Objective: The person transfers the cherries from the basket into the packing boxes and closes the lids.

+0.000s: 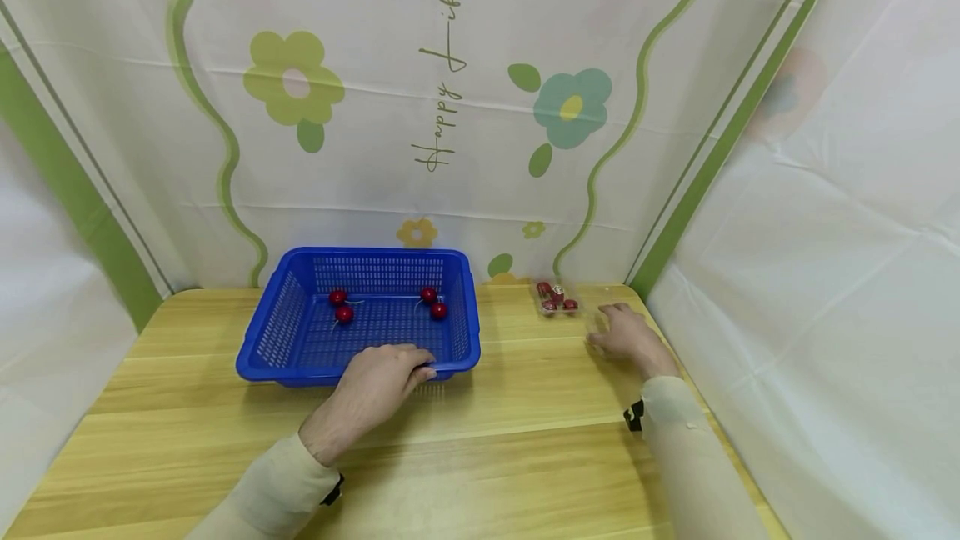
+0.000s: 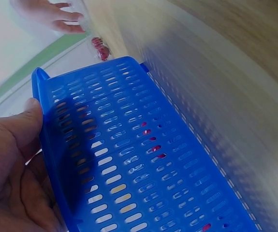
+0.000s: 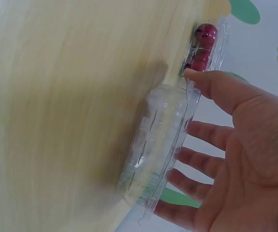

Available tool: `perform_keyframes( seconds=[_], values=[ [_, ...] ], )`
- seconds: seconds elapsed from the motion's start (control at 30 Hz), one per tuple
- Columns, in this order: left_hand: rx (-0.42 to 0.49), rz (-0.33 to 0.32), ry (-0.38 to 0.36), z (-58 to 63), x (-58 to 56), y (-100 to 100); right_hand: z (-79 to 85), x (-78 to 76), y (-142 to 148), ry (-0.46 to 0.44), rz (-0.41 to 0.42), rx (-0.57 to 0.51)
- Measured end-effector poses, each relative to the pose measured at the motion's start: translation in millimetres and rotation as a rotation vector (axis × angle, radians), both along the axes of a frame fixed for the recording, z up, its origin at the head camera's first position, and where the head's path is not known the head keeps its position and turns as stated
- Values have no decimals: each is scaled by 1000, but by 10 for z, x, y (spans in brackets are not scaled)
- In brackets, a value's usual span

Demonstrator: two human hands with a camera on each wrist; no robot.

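My left hand [image 1: 386, 377] grips the near rim of a blue plastic basket [image 1: 358, 255], thumb on one side and fingers curled round the other. Inside the basket are a pair of red cherries with stems [image 1: 343, 314] on the left and another pair of cherries [image 1: 438, 311] on the right. At the table's right edge, my right hand [image 1: 628, 334] holds an empty clear plastic box [image 3: 160, 130] by its rim, thumb at one corner and fingers spread along the edge. Just beyond it, a clear container [image 3: 221, 53] holds several cherries [image 3: 206, 36].
The wooden table [image 1: 480, 473] meets a white patterned curtain [image 1: 367, 157] along its back edge. Another white curtain [image 1: 840, 340] hangs close beside my right arm. The cherry container stands near the back edge, right of the basket.
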State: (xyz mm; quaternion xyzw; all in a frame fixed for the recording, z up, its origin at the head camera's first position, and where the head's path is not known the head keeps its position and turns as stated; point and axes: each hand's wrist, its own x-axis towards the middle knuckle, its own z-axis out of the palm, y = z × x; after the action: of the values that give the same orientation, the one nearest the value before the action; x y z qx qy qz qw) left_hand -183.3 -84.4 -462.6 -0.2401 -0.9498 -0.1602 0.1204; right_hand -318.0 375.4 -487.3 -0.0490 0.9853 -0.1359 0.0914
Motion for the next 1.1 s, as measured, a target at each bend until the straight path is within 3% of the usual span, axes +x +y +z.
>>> perform_keyframes(
  seconds=[0.43,0.8,1.1],
  values=[
    [4,7,-10,6,15,5,5,33,39,76,-35,4],
    [13,3,1,17,22,3,133,44,48,139,-119,3],
    [7,10,-21,7,19,-3,270,143,-101,251,-120,0]
  ],
)
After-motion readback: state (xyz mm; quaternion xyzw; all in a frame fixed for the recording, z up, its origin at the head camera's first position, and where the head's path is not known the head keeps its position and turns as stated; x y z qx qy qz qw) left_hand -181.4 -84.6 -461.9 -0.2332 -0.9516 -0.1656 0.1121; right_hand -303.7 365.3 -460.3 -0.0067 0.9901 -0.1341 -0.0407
